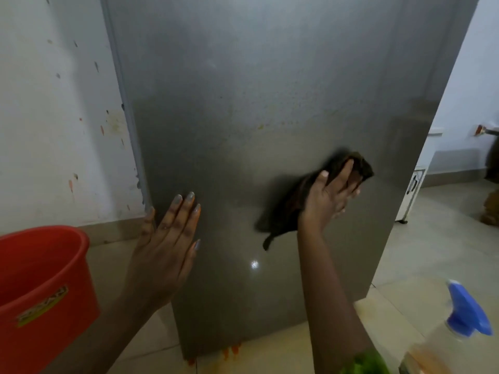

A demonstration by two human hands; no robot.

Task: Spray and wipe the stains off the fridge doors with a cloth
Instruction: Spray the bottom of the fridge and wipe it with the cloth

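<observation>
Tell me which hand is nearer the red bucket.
Left. The left hand lies flat on the fridge door just right of the red bucket; the right hand presses the cloth farther right.

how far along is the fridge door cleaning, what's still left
Spraying looks done here: fine droplets cover the fridge door, and the spray bottle sits unheld. In hand: the right hand presses the dark cloth low on the door while the left hand rests flat near its edge. Left: yellowish spots above the cloth and orange stains by the bottom edge.
</observation>
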